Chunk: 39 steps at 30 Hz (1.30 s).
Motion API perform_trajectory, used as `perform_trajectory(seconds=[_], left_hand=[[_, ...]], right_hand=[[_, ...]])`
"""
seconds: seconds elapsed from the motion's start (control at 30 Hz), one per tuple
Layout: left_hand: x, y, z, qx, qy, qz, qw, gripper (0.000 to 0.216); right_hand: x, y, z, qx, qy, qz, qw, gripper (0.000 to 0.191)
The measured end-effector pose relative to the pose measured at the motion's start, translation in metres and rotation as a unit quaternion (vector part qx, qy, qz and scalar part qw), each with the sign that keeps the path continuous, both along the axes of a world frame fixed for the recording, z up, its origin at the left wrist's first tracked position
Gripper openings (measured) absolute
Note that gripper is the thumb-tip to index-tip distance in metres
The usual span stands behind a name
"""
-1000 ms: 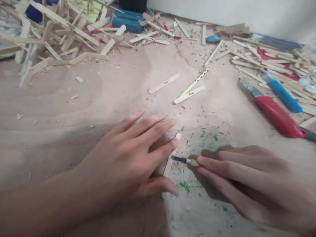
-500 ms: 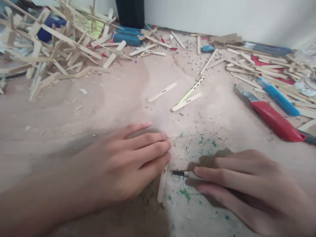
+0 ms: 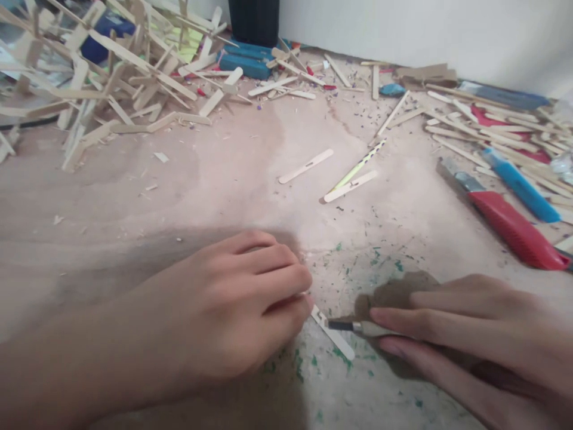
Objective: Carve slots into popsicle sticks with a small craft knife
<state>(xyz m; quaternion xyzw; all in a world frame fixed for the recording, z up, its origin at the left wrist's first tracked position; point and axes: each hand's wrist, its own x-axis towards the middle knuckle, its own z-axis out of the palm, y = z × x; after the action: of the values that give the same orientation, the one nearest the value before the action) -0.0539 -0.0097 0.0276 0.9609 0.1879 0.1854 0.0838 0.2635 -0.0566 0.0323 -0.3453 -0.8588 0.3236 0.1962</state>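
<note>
My left hand (image 3: pixel 259 292) is closed on the upper end of a wooden popsicle stick (image 3: pixel 338 342) and presses it to the table. A small notch is cut in the stick just beyond my fingertips; its far end is hidden under the hand. In my right hand (image 3: pixel 461 334) is a carving knife (image 3: pixel 369 328) with a pale handle and a short dark blade, held between thumb and fingers. The blade's tip is at the stick's right edge, beside the notch. Green crumbs lie around both hands.
Ahead lie two popsicle sticks (image 3: pixel 307 166) and a yellow patterned pencil (image 3: pixel 358 167). At right are a red utility knife (image 3: pixel 514 224), a blue cutter (image 3: pixel 521 185) and a pile of sticks (image 3: pixel 487 128). A tangle of joined sticks (image 3: pixel 120 71) fills the back left.
The stick's near end has swung to the right, so it now slants. My left fingers have curled in, and the knife tip has come to the stick. The view has shifted slightly.
</note>
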Motion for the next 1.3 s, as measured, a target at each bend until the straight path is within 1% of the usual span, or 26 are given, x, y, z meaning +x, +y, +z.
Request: perform_trajectory(seconds=[0.17, 0.3, 0.47, 0.67, 0.83, 0.97, 1.07, 1.13, 1.23, 1.3], left_hand=[[-0.001, 0.001, 0.004, -0.014, 0.020, -0.024, 0.999, 0.063], [-0.003, 0.000, 0.005, -0.039, 0.019, -0.031, 0.999, 0.058], [-0.001, -0.006, 0.003, -0.036, 0.008, -0.016, 0.999, 0.057], [-0.003, -0.012, 0.001, -0.050, 0.010, -0.014, 0.999, 0.045], [-0.002, -0.014, 0.001, -0.051, 0.010, -0.010, 0.999, 0.049], [-0.002, -0.013, 0.001, -0.045, 0.013, -0.014, 0.999, 0.050], [-0.003, -0.014, 0.000, -0.043, 0.012, -0.012, 0.999, 0.051], [-0.004, -0.015, 0.000, -0.046, 0.009, -0.012, 0.999, 0.051], [-0.005, -0.015, 0.000, -0.045, 0.006, -0.014, 0.999, 0.051], [-0.005, -0.013, 0.001, -0.037, 0.004, -0.014, 0.999, 0.052]], right_hand=[[-0.002, 0.005, -0.003, 0.006, 0.004, 0.023, 1.000, 0.021], [-0.002, 0.008, -0.007, 0.023, 0.010, 0.040, 0.999, 0.024], [0.001, 0.007, -0.009, 0.021, 0.009, 0.034, 0.999, 0.031], [-0.004, 0.008, -0.008, 0.029, -0.002, 0.031, 0.999, 0.029], [-0.003, 0.010, -0.007, 0.066, -0.033, 0.050, 0.996, 0.029], [0.000, 0.013, -0.006, 0.070, -0.051, 0.064, 0.994, 0.033], [0.002, 0.014, -0.005, 0.063, -0.056, 0.065, 0.994, 0.035], [0.003, 0.013, -0.006, 0.056, -0.056, 0.062, 0.995, 0.032], [0.007, 0.005, -0.011, 0.038, -0.043, 0.032, 0.998, 0.027], [0.010, -0.003, -0.016, 0.027, -0.037, 0.009, 0.999, 0.031]])
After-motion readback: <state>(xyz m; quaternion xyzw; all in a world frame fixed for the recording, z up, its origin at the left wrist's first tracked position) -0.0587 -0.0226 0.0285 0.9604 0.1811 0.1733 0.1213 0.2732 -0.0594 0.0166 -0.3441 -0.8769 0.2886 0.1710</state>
